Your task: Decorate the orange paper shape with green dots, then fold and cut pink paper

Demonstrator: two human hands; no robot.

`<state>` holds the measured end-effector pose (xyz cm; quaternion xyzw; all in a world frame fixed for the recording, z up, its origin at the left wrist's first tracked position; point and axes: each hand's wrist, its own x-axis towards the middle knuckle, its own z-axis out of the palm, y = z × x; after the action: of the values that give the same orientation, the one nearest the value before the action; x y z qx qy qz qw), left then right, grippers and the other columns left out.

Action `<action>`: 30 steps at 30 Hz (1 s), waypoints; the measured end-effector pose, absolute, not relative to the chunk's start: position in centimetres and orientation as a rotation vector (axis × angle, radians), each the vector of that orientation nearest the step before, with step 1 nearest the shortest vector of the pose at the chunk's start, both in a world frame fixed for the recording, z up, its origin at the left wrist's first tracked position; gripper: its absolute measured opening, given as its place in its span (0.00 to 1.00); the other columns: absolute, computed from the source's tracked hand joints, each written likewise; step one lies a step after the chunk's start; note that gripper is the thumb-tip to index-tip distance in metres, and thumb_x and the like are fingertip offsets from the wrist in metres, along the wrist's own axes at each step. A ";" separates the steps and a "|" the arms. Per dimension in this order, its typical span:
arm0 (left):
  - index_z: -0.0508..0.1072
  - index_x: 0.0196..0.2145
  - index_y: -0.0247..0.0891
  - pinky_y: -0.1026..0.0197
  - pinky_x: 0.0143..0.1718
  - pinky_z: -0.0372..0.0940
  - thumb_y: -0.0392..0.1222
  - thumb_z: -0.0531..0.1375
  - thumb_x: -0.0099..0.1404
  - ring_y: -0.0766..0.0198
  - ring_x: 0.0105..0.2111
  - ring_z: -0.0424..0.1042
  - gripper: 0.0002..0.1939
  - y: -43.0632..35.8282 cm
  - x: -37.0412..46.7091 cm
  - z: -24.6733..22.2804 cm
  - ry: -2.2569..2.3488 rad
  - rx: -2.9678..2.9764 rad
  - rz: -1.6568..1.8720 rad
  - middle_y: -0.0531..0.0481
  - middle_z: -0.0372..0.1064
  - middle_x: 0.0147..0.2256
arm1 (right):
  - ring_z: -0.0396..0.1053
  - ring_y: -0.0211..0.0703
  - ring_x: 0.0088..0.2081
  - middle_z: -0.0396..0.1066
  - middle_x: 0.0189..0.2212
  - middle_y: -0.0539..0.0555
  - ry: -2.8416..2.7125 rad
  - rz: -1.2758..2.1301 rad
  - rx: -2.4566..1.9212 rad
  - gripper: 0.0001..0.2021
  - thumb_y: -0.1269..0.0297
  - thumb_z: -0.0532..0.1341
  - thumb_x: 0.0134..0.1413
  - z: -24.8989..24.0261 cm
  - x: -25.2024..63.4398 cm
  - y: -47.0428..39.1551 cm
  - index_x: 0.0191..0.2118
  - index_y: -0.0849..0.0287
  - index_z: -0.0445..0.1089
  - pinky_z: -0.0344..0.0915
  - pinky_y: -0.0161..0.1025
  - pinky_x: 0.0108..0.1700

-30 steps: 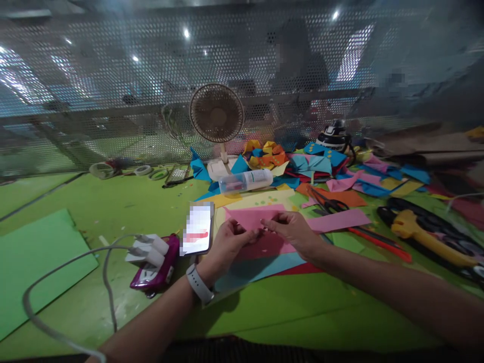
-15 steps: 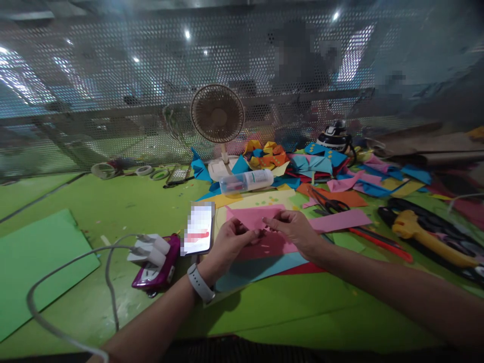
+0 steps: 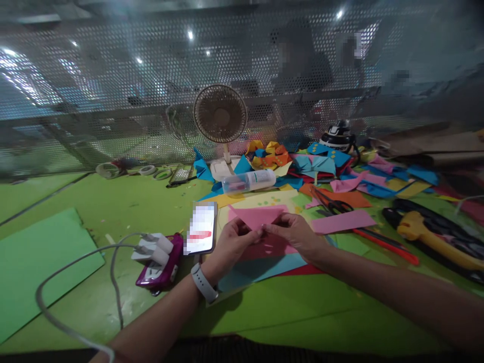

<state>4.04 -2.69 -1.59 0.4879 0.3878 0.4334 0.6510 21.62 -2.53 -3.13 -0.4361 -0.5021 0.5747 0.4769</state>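
Note:
A folded pink paper [image 3: 260, 217] is held up between both hands, its lower point at the fingertips. My left hand [image 3: 235, 243], with a pale watch band on the wrist, pinches it from the left with thumb and fingers. From the right, my right hand [image 3: 296, 233] pinches the same piece, its thumb close to the left thumb. Beneath them lie more pink paper [image 3: 264, 248], a light blue sheet [image 3: 260, 270] and a red sheet [image 3: 302, 269]. A lit phone [image 3: 201, 228] rests just left of my left hand.
Behind stand a small fan [image 3: 220, 114] and a lying plastic bottle [image 3: 249, 181]. Colourful folded papers [image 3: 313, 164] heap at the back right. Scissors [image 3: 333, 202], a red cutter [image 3: 389, 246] and a yellow-handled tool [image 3: 434, 239] lie right; a purple power block [image 3: 161, 267] with cable sits left.
The fingertips of both hands have come closer together at the pink paper's lower point. My right thumb has moved down. The view has shifted slightly.

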 end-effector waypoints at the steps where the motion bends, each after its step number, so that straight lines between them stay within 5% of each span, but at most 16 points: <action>1: 0.72 0.38 0.33 0.63 0.35 0.67 0.40 0.70 0.51 0.66 0.30 0.73 0.18 -2.7 4.0 -1.6 0.889 1.110 0.982 0.46 0.74 0.34 | 0.69 0.40 0.29 0.74 0.25 0.51 -1.203 1.414 -1.058 0.13 0.56 0.71 0.38 -3.2 21.6 -2.6 0.27 0.59 0.74 0.62 0.39 0.35; 9: 0.73 0.39 0.33 0.63 0.35 0.67 0.38 0.71 0.49 0.65 0.31 0.74 0.19 -2.7 4.0 -1.0 0.916 1.069 0.967 0.44 0.76 0.34 | 0.67 0.40 0.29 0.71 0.22 0.50 -1.140 1.316 -1.086 0.12 0.56 0.71 0.37 -2.4 22.1 -1.9 0.22 0.59 0.74 0.62 0.39 0.37; 22: 0.73 0.37 0.31 0.64 0.35 0.69 0.38 0.71 0.50 0.63 0.32 0.76 0.18 -2.1 3.7 -1.8 0.909 1.030 1.000 0.43 0.77 0.33 | 0.67 0.39 0.30 0.72 0.28 0.52 -1.004 1.372 -1.061 0.15 0.51 0.69 0.40 -2.1 23.9 0.1 0.28 0.58 0.74 0.61 0.37 0.35; 30: 0.73 0.37 0.33 0.62 0.37 0.68 0.38 0.71 0.49 0.63 0.33 0.75 0.17 -2.7 4.1 -1.4 0.882 1.019 1.020 0.45 0.77 0.34 | 0.67 0.39 0.30 0.74 0.26 0.50 -0.977 1.549 -1.006 0.12 0.58 0.73 0.34 -2.9 21.5 -2.2 0.26 0.58 0.76 0.61 0.38 0.37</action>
<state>4.12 -2.75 -1.41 0.4508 0.3904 0.4514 0.6638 21.48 -2.17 -2.90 -0.4164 -0.4043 0.6412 0.5020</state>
